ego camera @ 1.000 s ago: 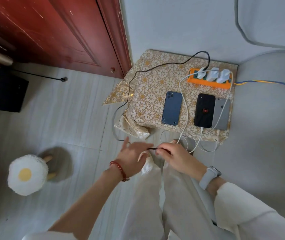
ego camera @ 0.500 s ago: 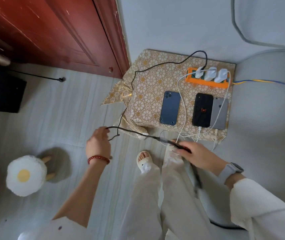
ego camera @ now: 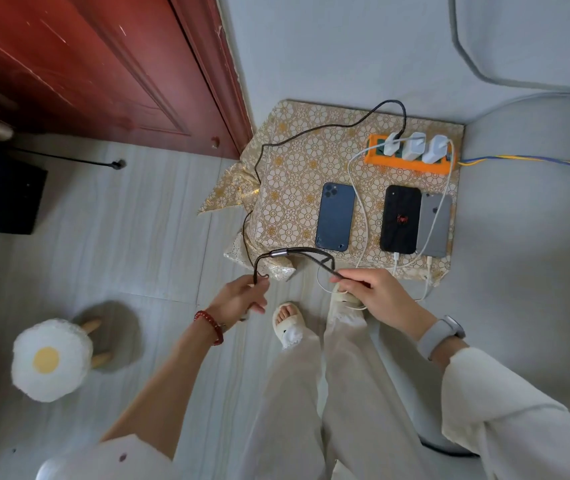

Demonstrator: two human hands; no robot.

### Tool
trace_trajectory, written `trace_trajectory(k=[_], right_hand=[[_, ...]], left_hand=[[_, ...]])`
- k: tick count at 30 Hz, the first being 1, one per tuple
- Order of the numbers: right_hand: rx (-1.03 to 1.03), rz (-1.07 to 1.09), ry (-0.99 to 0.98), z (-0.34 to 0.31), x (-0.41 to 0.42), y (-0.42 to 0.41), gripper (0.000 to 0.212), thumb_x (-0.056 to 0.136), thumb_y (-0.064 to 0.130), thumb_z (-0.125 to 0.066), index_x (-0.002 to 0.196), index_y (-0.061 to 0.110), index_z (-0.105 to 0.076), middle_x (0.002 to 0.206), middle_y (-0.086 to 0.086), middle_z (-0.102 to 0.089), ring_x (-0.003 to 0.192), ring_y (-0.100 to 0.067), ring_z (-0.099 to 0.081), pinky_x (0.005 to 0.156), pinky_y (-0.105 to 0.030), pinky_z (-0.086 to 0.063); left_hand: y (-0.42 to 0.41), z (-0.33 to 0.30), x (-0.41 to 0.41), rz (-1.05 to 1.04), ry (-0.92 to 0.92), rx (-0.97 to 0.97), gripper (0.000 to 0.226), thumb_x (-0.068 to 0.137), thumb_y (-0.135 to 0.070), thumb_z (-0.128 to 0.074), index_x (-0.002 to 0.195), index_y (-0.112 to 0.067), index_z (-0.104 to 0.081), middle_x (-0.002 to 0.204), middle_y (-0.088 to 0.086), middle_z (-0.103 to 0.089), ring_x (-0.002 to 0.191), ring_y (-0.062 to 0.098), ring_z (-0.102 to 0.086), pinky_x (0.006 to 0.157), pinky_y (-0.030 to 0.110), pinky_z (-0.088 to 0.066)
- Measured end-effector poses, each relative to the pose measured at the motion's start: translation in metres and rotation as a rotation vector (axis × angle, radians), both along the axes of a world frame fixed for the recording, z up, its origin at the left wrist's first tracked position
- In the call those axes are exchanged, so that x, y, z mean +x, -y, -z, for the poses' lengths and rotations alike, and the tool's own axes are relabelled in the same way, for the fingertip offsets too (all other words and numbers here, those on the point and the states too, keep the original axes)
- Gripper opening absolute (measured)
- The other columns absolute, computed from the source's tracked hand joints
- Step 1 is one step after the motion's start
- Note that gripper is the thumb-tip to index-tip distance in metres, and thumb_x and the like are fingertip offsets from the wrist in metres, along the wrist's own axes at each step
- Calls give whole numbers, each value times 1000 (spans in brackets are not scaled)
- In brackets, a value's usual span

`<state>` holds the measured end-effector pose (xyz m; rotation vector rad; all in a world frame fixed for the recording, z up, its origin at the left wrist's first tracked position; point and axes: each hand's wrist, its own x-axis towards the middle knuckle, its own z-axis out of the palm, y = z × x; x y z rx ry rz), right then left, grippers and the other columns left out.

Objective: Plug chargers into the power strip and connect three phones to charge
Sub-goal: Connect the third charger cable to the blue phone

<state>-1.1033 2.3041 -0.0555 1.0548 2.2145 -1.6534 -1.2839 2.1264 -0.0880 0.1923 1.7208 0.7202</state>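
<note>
Floorward, hands [ego camera: 238, 299] closer on cable [ego camera: 297, 252]

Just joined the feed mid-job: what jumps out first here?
The orange power strip at the far right of the gold-patterned cloth, with three white chargers plugged in. Below it lie three phones: the blue phone has no cable, while the black phone has one. Nearer, the left hand and right hand hold a black cable.

**Materials and surfaces**

The gold-patterned shiny cloth [ego camera: 297, 174] covers the bench. The orange plastic power strip [ego camera: 411, 161] carries white glossy plastic chargers [ego camera: 415, 147]. The black braided cable [ego camera: 314, 254] looks rough, with a metal sleeve. The dark red wooden door [ego camera: 86, 64] is scratched. The fluffy egg-shaped stool [ego camera: 51, 358] has wooden legs.
</note>
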Motion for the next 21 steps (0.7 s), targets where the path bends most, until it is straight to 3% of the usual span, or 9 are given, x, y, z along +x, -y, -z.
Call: trace_trajectory(k=[3, 6, 8, 10, 12, 14, 16, 18, 21], right_hand=[[3, -65, -34, -4, -1, -1, 20, 87, 7, -56, 102, 9, -70, 91, 1, -71, 71, -7, -59, 67, -8, -41], [56, -240, 13, -3, 3, -6, 19, 87, 13, -57, 101, 13, -71, 82, -9, -68, 78, -23, -56, 76, -25, -43], [175, -379, 42, 1, 4, -7, 21, 87, 19, -57, 103, 16, -70, 88, -13, -69, 85, -29, -54, 83, -41, -42], [289, -440, 32, 5, 2, -4, 21, 86, 24, -58, 104, 20, -69, 86, -9, -68, 81, -23, -49, 82, -45, -42], [346, -452, -16, 8, -1, 2, 20, 86, 25, -59, 102, 22, -70, 79, -5, -66, 76, -16, -42, 78, -44, -43], [317, -397, -35, 12, -3, 10, 19, 86, 23, -59, 102, 23, -70, 80, -3, -67, 77, -16, -46, 78, -41, -44], [122, -197, 36, 16, -3, 16, 22, 87, 18, -56, 105, 23, -68, 94, -2, -69, 85, -11, -56, 83, -28, -44], [-188, 86, 113, 16, -6, 18, 25, 89, 13, -51, 108, 19, -66, 115, -4, -65, 90, 4, -58, 85, -15, -44], [-752, 556, 31, 12, -16, 17, 22, 94, 19, -41, 104, 17, -60, 118, -7, -63, 110, -15, -56, 101, -35, -39]], left_hand=[[-12, -7, -4, -307, 246, 56, 49, 89, -54, -30, 91, -15, -59, 80, 4, -67, 67, 17, -67, 74, 32, -47], [-13, -7, -21, -416, 392, 63, 67, 83, -67, -24, 89, -13, -64, 91, 4, -69, 82, 25, -66, 86, 41, -46], [-12, -9, -25, -172, 418, -6, 68, 79, -70, -27, 91, -14, -65, 84, 2, -73, 81, 23, -67, 85, 40, -47], [-15, -13, -21, 155, 367, -75, 60, 80, -66, -30, 94, -20, -65, 75, -3, -72, 75, 14, -68, 77, 33, -49], [-22, -17, -10, 274, 304, -61, 47, 86, -58, -34, 93, -23, -64, 75, 0, -70, 67, 10, -67, 70, 24, -50], [-27, -17, 1, 278, 146, 29, 34, 90, -45, -42, 90, -20, -65, 71, 5, -65, 59, 9, -62, 72, 26, -50], [-31, -17, 11, 213, 15, 124, 17, 90, -26, -50, 83, -17, -63, 64, 5, -60, 50, 6, -54, 66, 30, -48], [-32, -17, 19, 169, -21, 189, 13, 87, -13, -54, 78, -21, -59, 63, 1, -58, 44, 2, -51, 54, 18, -46], [-30, -16, 28, 202, -58, 216, 21, 84, -8, -57, 73, -26, -58, 67, -4, -59, 46, 1, -52, 53, 13, -46]])
